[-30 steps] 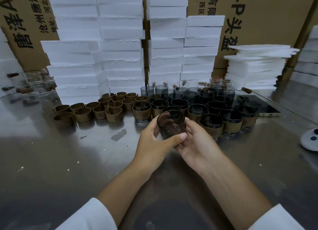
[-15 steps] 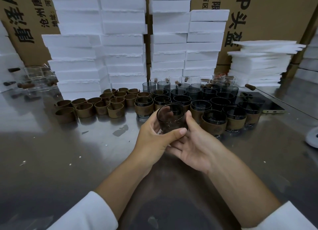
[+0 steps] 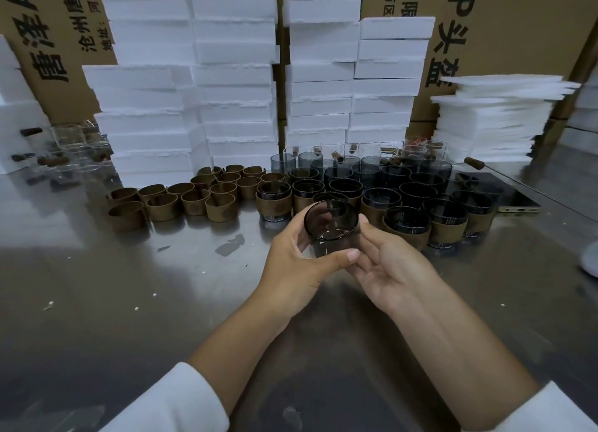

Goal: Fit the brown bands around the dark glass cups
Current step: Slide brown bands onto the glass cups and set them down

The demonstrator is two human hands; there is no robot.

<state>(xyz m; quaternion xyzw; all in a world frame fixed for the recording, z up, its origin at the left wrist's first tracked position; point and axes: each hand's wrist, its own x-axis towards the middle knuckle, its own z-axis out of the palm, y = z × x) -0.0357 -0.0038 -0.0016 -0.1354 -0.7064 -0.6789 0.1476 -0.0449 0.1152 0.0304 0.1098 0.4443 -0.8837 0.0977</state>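
Observation:
A dark glass cup [image 3: 331, 226] with no band on it is held above the steel table [image 3: 129, 302], mouth tilted toward me. My left hand [image 3: 297, 263] grips it, thumb across its near side and fingers behind. My right hand [image 3: 385, 266] lies against its right side and base with relaxed fingers. Several empty brown bands [image 3: 194, 198] stand in rows to the left. Behind the hands stand several dark cups wearing bands [image 3: 407, 224] and, further back, bare dark cups [image 3: 365, 172].
Tall stacks of white foam blocks [image 3: 233, 75] line the back, with cardboard boxes behind them. Thin foam sheets [image 3: 492, 117] are piled at the right. A phone [image 3: 514, 202] lies right of the cups. Clear glasses [image 3: 71, 146] stand at the far left.
The cup has stayed between both hands. My right hand's fingers have loosened and slid lower along the cup's side.

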